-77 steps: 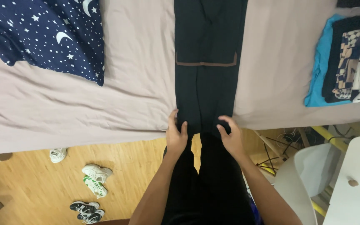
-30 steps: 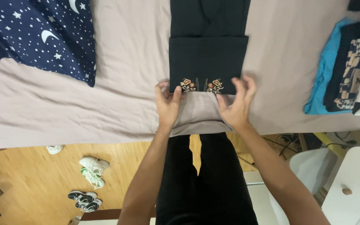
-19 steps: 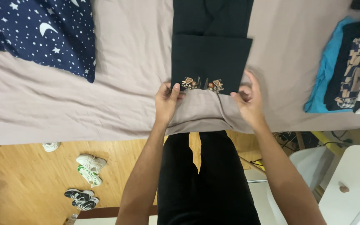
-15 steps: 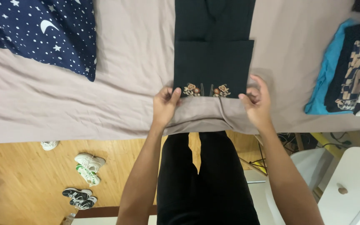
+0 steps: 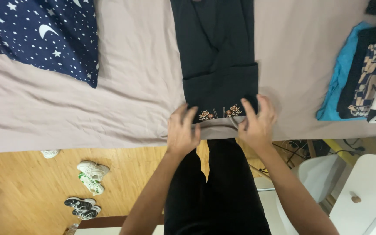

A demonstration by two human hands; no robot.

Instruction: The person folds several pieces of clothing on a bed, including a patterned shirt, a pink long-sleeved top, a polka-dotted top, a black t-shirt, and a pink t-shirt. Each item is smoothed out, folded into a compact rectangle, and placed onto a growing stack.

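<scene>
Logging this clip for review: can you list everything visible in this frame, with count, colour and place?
Folded garment: 1, black with small embroidered motifs at the near hem, centre of bed.
Bed sheet: 1, beige, covering the bed.
Pillow: 1, navy with white stars and moon, upper left.
Stack of folded clothes: 1, blue, black and patterned, right on bed.
Sneakers: 2 pairs, white-green and dark, wooden floor lower left.
White furniture: lower right.
Left hand: at hem's left corner.
Right hand: at hem's right corner.

You see a black garment (image 5: 217, 65), folded once, lying flat across the bed sheet (image 5: 127, 100), its embroidered hem nearest the sheet's front edge.
</scene>
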